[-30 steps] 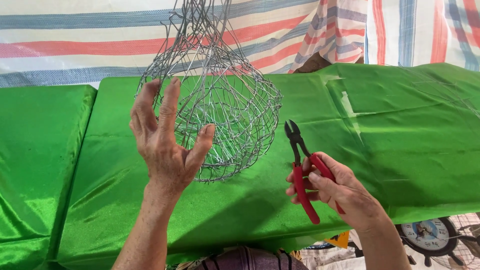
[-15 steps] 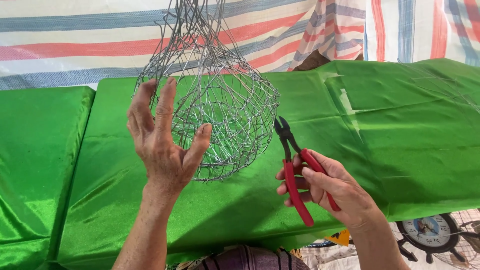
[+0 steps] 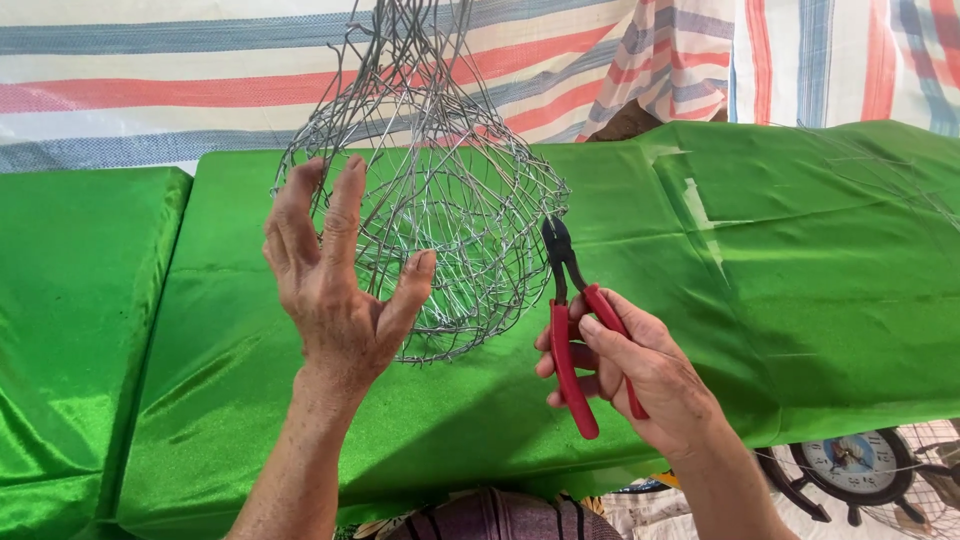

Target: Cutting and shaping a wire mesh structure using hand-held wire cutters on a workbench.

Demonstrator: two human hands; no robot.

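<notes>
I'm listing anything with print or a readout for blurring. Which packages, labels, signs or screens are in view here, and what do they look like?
No packages, labels, signs or screens.
Nearest thing: a clock at the bottom right, below the green cloth's edge; round pale dial, dark ship's-wheel frame, partly cut off.

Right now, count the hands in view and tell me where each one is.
2. The left hand is spread against the wire basket; the right hand holds red-handled pliers at the basket's right side.

Green satin-covered table (image 3: 800, 260) before striped tarpaulin wall (image 3: 150, 70).
</notes>
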